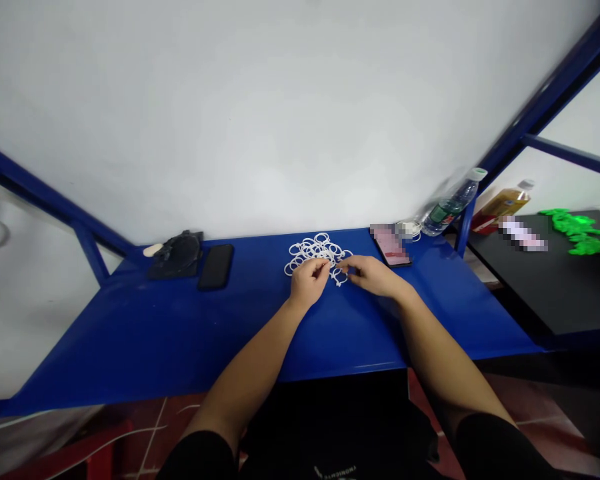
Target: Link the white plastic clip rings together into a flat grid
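Left hand (307, 281) and right hand (373, 275), fingertips pinched narrow on a white ring (339, 276) between them; ring pile (319, 251) just beyond at twelve o'clock, nearer the left.

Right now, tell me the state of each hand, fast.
Left hand: closed, pinching a white ring at the near edge of the ring pile.
Right hand: closed, fingertips on the same ring, it seems.

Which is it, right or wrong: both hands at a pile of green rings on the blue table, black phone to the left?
Wrong on colour: head view shows white rings, not green. Otherwise fine: left hand and right hand at the pile on the blue table, black phone to the left.
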`<state>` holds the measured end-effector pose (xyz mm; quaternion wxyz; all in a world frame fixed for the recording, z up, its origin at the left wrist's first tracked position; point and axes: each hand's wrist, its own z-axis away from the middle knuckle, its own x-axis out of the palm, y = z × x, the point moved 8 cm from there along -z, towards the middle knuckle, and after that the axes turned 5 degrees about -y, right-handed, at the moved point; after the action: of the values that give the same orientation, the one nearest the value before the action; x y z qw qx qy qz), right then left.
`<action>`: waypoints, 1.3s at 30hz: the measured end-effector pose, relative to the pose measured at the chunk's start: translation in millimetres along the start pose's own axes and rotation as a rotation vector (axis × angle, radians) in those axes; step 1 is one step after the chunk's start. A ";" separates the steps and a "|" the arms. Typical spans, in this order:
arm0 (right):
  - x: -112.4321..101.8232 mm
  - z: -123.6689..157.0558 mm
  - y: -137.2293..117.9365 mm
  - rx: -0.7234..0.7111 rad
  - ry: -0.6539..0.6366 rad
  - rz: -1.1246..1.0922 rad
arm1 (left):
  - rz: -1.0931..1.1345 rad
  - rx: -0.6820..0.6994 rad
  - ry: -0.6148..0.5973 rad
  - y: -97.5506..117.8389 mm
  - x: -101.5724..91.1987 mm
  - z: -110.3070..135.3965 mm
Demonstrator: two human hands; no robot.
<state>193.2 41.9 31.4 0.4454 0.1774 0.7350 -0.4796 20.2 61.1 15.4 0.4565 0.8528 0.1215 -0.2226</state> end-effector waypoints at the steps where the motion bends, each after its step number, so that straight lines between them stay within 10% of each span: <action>1: 4.5 0.9 -0.2 -0.001 -0.037 0.013 | -0.009 -0.009 -0.025 -0.2 0.6 1.2; 10: 36.7 -7.4 -3.1 -0.027 -0.151 0.149 | 0.000 -0.166 -0.276 -24.1 23.8 8.4; 24: 26.4 -12.7 -7.1 0.035 0.041 0.136 | 0.191 -0.230 -0.168 -37.0 20.7 1.4; 39: 4.1 -6.4 -13.0 -0.039 0.327 -0.265 | 0.040 0.134 0.021 8.6 -6.4 3.4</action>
<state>178.9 40.6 36.1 0.2566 0.1459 0.8235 -0.4846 17.2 53.5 23.1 0.4015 0.8860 0.0938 -0.2121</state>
